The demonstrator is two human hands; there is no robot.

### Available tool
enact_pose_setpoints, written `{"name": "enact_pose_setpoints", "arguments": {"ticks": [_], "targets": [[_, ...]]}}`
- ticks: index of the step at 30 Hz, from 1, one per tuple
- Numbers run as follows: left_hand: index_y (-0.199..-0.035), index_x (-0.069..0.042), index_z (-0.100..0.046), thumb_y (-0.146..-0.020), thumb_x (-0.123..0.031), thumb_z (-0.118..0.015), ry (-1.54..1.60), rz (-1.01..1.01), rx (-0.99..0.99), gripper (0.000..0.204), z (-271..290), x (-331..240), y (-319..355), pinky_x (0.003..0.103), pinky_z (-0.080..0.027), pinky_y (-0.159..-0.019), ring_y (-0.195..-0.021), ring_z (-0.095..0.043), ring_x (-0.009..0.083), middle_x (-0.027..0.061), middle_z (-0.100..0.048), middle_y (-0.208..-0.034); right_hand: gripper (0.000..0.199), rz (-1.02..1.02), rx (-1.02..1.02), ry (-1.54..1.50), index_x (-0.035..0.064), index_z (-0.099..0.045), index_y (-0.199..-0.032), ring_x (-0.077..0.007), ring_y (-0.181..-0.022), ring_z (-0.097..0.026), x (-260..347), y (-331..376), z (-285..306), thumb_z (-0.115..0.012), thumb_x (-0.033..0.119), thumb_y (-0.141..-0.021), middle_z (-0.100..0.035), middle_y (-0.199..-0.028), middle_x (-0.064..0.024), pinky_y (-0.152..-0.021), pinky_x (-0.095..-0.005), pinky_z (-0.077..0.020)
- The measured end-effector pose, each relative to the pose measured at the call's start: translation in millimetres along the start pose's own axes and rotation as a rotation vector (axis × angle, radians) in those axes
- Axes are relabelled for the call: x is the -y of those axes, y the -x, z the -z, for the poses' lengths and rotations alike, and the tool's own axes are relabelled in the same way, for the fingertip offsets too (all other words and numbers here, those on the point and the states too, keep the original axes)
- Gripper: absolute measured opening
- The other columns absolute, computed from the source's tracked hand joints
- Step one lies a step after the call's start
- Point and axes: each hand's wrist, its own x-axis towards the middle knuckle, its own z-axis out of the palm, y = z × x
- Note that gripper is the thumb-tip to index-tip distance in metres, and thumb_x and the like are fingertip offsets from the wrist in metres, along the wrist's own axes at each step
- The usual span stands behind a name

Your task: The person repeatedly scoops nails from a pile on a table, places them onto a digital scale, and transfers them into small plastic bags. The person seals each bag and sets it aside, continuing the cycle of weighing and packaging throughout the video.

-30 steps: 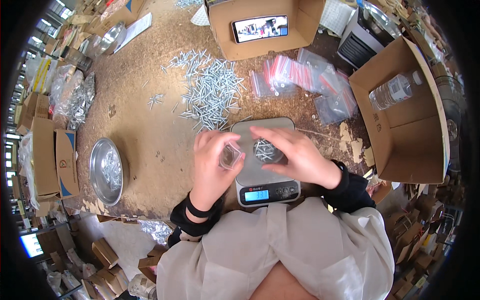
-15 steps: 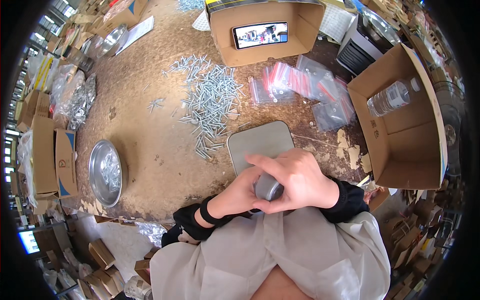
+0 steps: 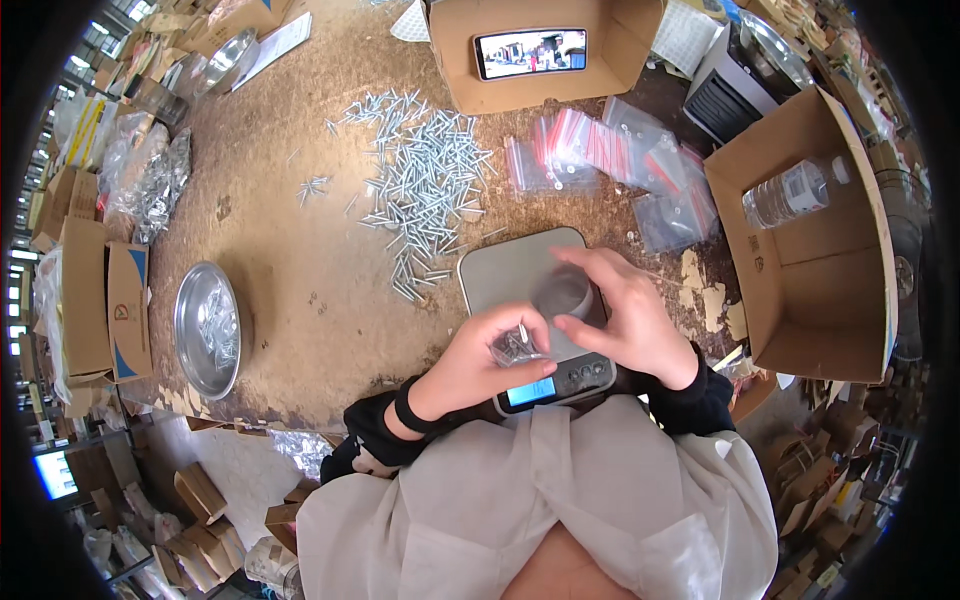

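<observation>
A grey digital scale (image 3: 505, 268) with a blue lit display sits at the near table edge. My right hand (image 3: 625, 315) grips a small clear round cup (image 3: 563, 292) held over the scale's platform. My left hand (image 3: 485, 355) holds a small clear bag with screws (image 3: 516, 345) in it, just left of the cup, over the scale's near side. A loose heap of silver screws (image 3: 425, 180) lies on the brown tabletop beyond the scale.
Small zip bags with red strips (image 3: 600, 150) lie at the back right. An open cardboard box with a water bottle (image 3: 800, 190) stands right. A phone (image 3: 530, 52) leans inside a box at the back. A metal bowl (image 3: 207, 328) with screws sits left.
A second ago both hands picked at screws in the cup on the scale. They then closed together near my body; now the right hand has the cup over the scale and the left holds the filled bag.
</observation>
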Motion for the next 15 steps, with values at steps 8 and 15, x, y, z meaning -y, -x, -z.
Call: {"name": "enact_pose_setpoints", "arguments": {"ticks": [8, 15], "targets": [[-0.110, -0.006, -0.053, -0.084, 0.008, -0.073, 0.041, 0.000, -0.031, 0.036, -1.5, -0.3, 0.7, 0.028, -0.046, -0.086, -0.097, -0.058, 0.0120, 0.0030, -0.059, -0.098, 0.058, 0.229, 0.007, 0.108, 0.0071, -0.061, -0.123, -0.0365, -0.119, -0.055, 1.1, 4.3, -0.9, -0.080, 0.015, -0.069, -0.058, -0.125, -0.0138, -0.102, -0.0546, -0.0438], [-0.155, -0.010, -0.008, -0.081, 0.007, -0.073, 0.104, -0.105, -0.120, 0.099, -10.9, -1.9, -1.3, 0.032, -0.047, -0.090, -0.096, -0.059, 0.0148, 0.0068, -0.060, -0.100, 0.035, 0.423, 0.019, 0.071, 0.0083, -0.068, -0.102, -0.0399, -0.125, -0.052, 11.1, 4.9, -7.9, -0.081, 0.019, -0.071, -0.058, -0.125, -0.0121, -0.106, -0.0589, -0.0417]]}}
